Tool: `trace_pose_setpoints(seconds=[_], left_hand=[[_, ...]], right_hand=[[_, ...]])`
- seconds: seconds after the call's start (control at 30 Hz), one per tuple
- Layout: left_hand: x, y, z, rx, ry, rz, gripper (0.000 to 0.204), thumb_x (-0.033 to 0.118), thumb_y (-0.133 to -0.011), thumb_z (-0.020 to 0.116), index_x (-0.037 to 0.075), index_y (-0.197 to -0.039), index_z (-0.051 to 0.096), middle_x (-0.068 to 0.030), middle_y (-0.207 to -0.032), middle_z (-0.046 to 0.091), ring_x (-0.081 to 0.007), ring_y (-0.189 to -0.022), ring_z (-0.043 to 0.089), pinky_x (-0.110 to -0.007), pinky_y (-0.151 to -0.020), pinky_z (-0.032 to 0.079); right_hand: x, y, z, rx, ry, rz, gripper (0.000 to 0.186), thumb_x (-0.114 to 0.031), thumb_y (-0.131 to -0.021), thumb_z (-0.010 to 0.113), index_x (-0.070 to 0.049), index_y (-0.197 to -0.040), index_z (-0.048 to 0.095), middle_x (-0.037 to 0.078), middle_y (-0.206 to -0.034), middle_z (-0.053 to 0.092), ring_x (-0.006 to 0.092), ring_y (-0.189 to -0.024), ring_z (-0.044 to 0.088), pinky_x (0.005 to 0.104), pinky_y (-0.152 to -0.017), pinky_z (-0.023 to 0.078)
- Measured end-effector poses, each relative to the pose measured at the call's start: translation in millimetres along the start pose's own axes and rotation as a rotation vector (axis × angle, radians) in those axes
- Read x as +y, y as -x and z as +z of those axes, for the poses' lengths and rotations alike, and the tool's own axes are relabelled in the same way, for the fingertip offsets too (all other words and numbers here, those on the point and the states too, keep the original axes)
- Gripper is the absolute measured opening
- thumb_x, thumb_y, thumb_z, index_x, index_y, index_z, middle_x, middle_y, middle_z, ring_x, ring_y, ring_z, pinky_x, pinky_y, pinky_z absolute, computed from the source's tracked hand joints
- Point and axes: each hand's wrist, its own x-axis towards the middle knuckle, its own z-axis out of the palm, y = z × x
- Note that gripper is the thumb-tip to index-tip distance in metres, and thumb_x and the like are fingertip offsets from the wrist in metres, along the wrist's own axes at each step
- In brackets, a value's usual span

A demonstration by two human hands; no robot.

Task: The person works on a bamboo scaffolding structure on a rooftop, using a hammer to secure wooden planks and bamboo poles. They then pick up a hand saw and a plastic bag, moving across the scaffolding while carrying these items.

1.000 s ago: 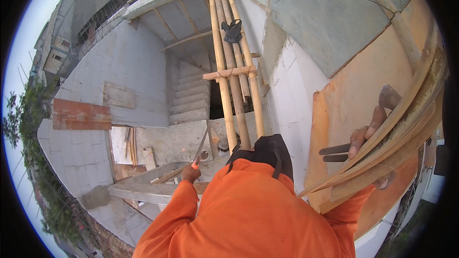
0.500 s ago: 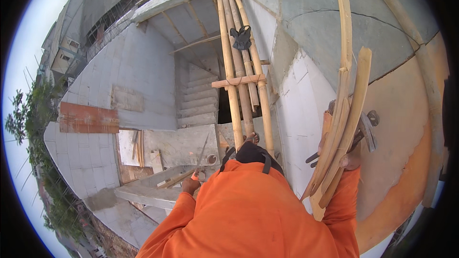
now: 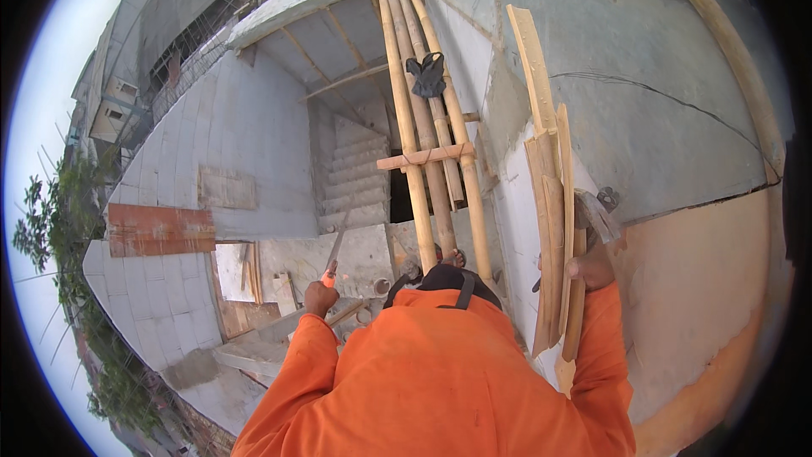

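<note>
My left hand is closed round the orange handle of a handsaw, whose narrow blade points up and away. At the right, my right hand grips a bundle of split bamboo strips of uneven length, held roughly upright with the thumb across them. Against the same hand is a greyish, shiny object with a dark round end; its kind is unclear. Part of what the right fingers hold is hidden behind the strips.
Bamboo poles tied with a wooden crosspiece span the gap ahead of my feet, a black bag on them. Concrete stairs descend beyond. Pale block walls flank the drop. Grey slab lies at the right.
The bamboo strips have swung left and now stand more upright, with my right hand slightly left and higher. My left hand has lifted the handsaw up and to the left.
</note>
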Motion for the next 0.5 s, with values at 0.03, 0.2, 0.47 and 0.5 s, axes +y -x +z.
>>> trace_pose_setpoints(seconds=[0.03,0.2,0.47,0.5], left_hand=[[4.5,-7.0,-2.3,0.011,-0.027,0.019,0.033,0.018,-0.058,0.069,-0.004,-0.083,0.066,-0.0242,-0.085,0.065,-0.0365,-0.083,0.064,-0.042,-0.071,0.05],[26.7,-13.1,-16.1,0.012,-0.073,0.029,0.034,0.017,-0.059,0.069,-0.004,-0.085,0.066,-0.0234,-0.087,0.065,-0.0359,-0.085,0.064,-0.041,-0.072,0.051],[15.3,-18.2,-26.1,-0.054,-0.175,0.022,0.038,0.021,-0.057,0.073,-0.003,-0.086,0.066,-0.0232,-0.091,0.065,-0.0348,-0.089,0.064,-0.04,-0.074,0.051],[10.7,-18.9,-25.5,-0.054,-0.209,0.032,0.039,0.022,-0.057,0.073,-0.004,-0.086,0.066,-0.0234,-0.091,0.065,-0.0348,-0.089,0.064,-0.039,-0.075,0.052]], right_hand=[[3.0,-0.8,-9.4,0.03,-0.023,0.071,0.082,-0.021,-0.058,0.082,0.001,-0.125,0.04,0.017,-0.107,0.055,0.026,-0.096,0.058,0.0381,-0.072,0.052],[-54.2,-26.3,38.9,0.139,-0.051,0.108,0.1,-0.021,-0.049,0.085,-0.001,-0.133,0.034,0.01,-0.122,0.049,0.0214,-0.109,0.05,0.0335,-0.093,0.042],[-48.1,-53.8,20.2,0.146,-0.028,0.091,0.095,-0.018,-0.052,0.083,-0.002,-0.133,0.035,0.008,-0.117,0.052,0.0194,-0.104,0.053,0.0329,-0.091,0.043],[-49.5,-55.1,20.0,0.138,-0.035,0.114,0.094,-0.018,-0.053,0.083,-0.002,-0.133,0.035,0.008,-0.116,0.053,0.019,-0.103,0.054,0.0328,-0.09,0.044]])
